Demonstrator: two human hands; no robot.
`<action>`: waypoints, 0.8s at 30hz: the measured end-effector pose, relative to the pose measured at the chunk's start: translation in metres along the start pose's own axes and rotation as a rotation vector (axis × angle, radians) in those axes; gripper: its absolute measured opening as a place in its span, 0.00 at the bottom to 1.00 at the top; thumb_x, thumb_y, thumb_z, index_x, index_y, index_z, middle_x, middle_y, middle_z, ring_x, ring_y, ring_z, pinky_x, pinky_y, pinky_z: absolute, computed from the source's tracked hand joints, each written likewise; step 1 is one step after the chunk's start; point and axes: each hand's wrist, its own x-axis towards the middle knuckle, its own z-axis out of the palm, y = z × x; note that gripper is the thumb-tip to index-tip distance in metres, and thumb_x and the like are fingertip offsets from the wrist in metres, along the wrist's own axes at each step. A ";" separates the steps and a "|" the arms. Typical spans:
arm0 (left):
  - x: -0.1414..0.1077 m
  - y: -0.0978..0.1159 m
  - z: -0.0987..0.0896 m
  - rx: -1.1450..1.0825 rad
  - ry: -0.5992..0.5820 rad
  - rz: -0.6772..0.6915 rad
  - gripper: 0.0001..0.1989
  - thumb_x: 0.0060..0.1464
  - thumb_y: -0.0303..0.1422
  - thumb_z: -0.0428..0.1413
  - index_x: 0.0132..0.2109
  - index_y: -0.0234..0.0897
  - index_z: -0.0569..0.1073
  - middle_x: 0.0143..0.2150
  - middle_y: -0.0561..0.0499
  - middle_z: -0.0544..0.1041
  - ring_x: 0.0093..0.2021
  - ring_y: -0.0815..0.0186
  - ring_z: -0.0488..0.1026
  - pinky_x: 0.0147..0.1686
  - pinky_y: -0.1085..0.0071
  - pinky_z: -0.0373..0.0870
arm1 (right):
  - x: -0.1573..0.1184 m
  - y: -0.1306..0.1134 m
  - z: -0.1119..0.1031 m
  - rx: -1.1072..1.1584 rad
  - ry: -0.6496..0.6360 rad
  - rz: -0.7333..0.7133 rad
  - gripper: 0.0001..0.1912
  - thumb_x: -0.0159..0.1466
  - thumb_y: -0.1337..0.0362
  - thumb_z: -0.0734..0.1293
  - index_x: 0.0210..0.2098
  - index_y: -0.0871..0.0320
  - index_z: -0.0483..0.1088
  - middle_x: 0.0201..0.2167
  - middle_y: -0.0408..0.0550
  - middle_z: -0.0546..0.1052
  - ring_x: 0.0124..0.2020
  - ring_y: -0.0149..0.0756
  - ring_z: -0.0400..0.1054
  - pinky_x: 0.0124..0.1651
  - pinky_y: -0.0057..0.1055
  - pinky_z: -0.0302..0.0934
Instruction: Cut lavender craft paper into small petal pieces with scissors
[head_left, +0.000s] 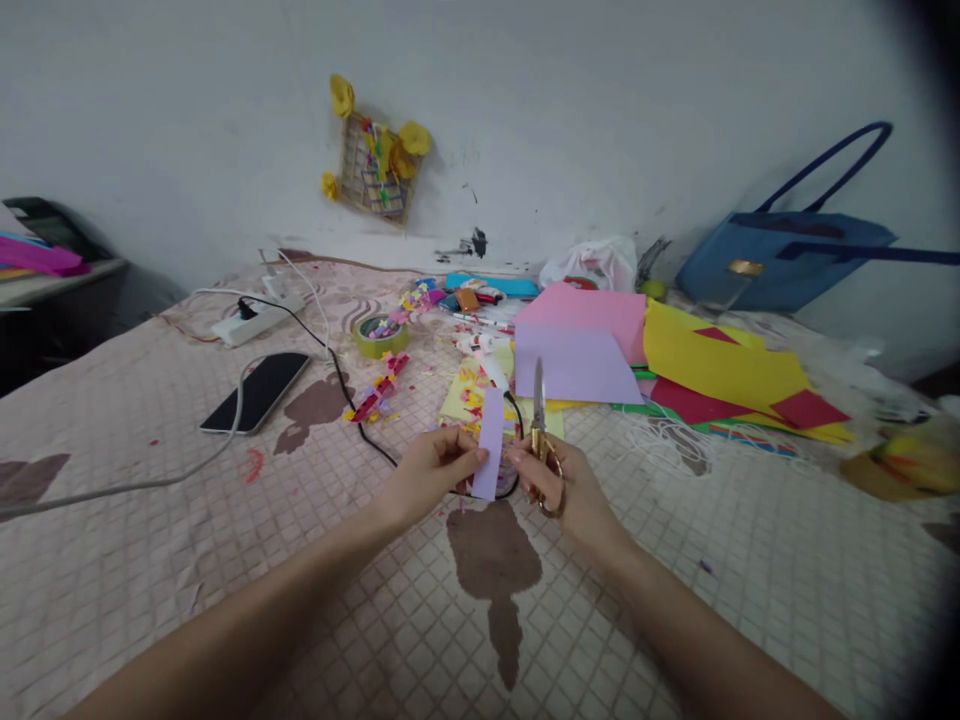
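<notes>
A narrow strip of lilac paper (490, 440) stands upright in the pinch of my left hand (442, 465). Gold-handled scissors (539, 400) are in my right hand (559, 485), blades pointing away from me and seemingly together. The fingertips of my right hand come close to the strip's right edge; whether they touch it I cannot tell. Behind the strip lies a white glue gun (491, 368) with a black cord, over a pale yellow sheet (454, 400) scattered with small paper scraps. A larger lilac sheet (574, 362) lies just beyond the scissors.
Pink paper (592, 312), yellow paper (720, 360) and white string (675, 440) lie to the right, before a blue bag (787, 260). On the left are a phone (257, 393), a power strip (255, 318), a tape roll (380, 338) and a red decorated strip (381, 387). Cables cross the cloth.
</notes>
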 end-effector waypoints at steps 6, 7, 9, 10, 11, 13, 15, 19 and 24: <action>0.001 0.002 -0.002 -0.016 0.037 0.008 0.13 0.47 0.38 0.57 0.27 0.32 0.67 0.22 0.56 0.65 0.21 0.77 0.61 0.22 0.79 0.59 | 0.009 0.001 -0.013 0.082 0.321 -0.165 0.10 0.58 0.61 0.65 0.22 0.57 0.62 0.15 0.37 0.61 0.17 0.26 0.53 0.21 0.26 0.46; 0.001 0.002 -0.002 -0.018 0.045 0.009 0.13 0.47 0.38 0.57 0.26 0.32 0.67 0.21 0.56 0.65 0.21 0.77 0.61 0.22 0.79 0.59 | 0.010 -0.001 -0.018 0.107 0.382 -0.190 0.10 0.58 0.62 0.65 0.23 0.57 0.62 0.15 0.37 0.61 0.17 0.26 0.53 0.21 0.26 0.47; 0.002 0.002 -0.003 -0.025 0.057 0.013 0.13 0.47 0.38 0.57 0.27 0.31 0.67 0.21 0.56 0.65 0.20 0.77 0.61 0.22 0.79 0.58 | 0.013 -0.004 -0.025 0.150 0.472 -0.243 0.10 0.58 0.63 0.65 0.22 0.57 0.62 0.15 0.37 0.61 0.18 0.26 0.54 0.22 0.26 0.48; 0.003 0.001 -0.003 -0.031 0.066 0.017 0.12 0.47 0.38 0.57 0.27 0.32 0.67 0.21 0.56 0.65 0.20 0.77 0.61 0.22 0.79 0.58 | 0.013 -0.005 -0.027 0.163 0.500 -0.270 0.11 0.58 0.63 0.64 0.21 0.57 0.61 0.15 0.37 0.61 0.18 0.26 0.54 0.22 0.27 0.48; 0.003 0.001 -0.003 -0.038 0.076 0.021 0.12 0.47 0.38 0.57 0.28 0.32 0.67 0.21 0.56 0.65 0.20 0.77 0.61 0.22 0.78 0.58 | 0.013 -0.006 -0.028 0.168 0.512 -0.285 0.12 0.58 0.62 0.64 0.20 0.57 0.61 0.15 0.37 0.61 0.18 0.26 0.54 0.22 0.27 0.48; 0.004 0.000 -0.004 -0.045 0.102 0.032 0.12 0.48 0.37 0.56 0.29 0.31 0.67 0.21 0.56 0.66 0.20 0.76 0.61 0.21 0.78 0.58 | 0.011 -0.005 -0.025 0.140 0.478 -0.263 0.14 0.60 0.59 0.63 0.20 0.57 0.61 0.14 0.37 0.60 0.17 0.26 0.53 0.21 0.27 0.47; 0.004 0.001 -0.005 -0.046 0.128 0.047 0.11 0.48 0.37 0.56 0.29 0.31 0.68 0.20 0.56 0.66 0.20 0.76 0.62 0.21 0.78 0.58 | 0.007 -0.002 -0.016 0.078 0.369 -0.177 0.15 0.60 0.55 0.62 0.22 0.57 0.64 0.13 0.38 0.60 0.16 0.26 0.53 0.20 0.26 0.45; 0.003 0.002 -0.005 -0.030 0.149 0.067 0.12 0.49 0.38 0.56 0.28 0.31 0.68 0.20 0.55 0.67 0.20 0.75 0.62 0.21 0.78 0.58 | -0.001 0.006 0.007 0.019 0.084 -0.025 0.16 0.57 0.52 0.64 0.22 0.58 0.65 0.13 0.37 0.59 0.15 0.25 0.51 0.18 0.26 0.44; 0.003 0.002 -0.003 -0.044 0.124 0.071 0.13 0.48 0.39 0.56 0.29 0.32 0.68 0.21 0.55 0.67 0.20 0.75 0.62 0.21 0.77 0.59 | -0.001 0.009 0.017 -0.035 -0.008 0.029 0.11 0.52 0.57 0.68 0.23 0.58 0.65 0.15 0.37 0.61 0.16 0.26 0.52 0.18 0.25 0.46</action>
